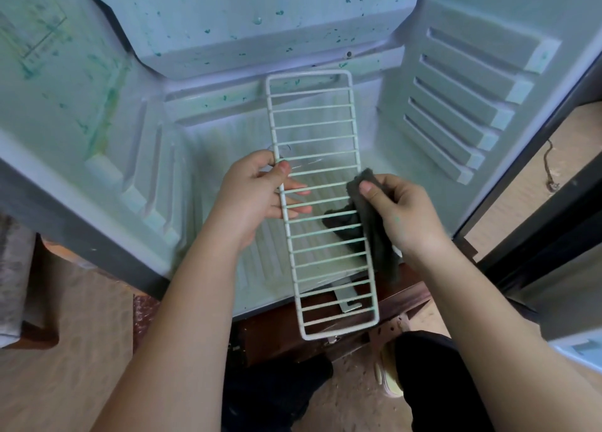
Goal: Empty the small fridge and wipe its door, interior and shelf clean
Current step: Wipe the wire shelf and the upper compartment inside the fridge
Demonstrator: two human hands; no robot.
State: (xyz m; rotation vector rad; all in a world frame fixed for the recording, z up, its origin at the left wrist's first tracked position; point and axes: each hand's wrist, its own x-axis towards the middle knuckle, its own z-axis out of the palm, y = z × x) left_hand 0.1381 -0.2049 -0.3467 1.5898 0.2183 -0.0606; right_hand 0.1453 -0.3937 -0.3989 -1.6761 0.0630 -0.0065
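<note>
A white wire shelf (317, 131) is held out in front of the open small fridge (228, 24), its long side pointing into the cavity. My left hand (257, 197) grips the shelf's left rail, thumb on top and fingers under the wires. My right hand (404, 213) pinches a dark grey cloth (374, 229) folded over the shelf's right rail, part of it hanging below the wires. The fridge's pale inner walls carry green specks and a greenish streak on the left wall.
The fridge's right wall has several moulded shelf ribs (456, 122). The open door's dark edge (537, 187) runs down the right. The fridge stands on a dark wooden base (280, 330) over a tan floor. My dark trousers and a light shoe (389, 373) are below.
</note>
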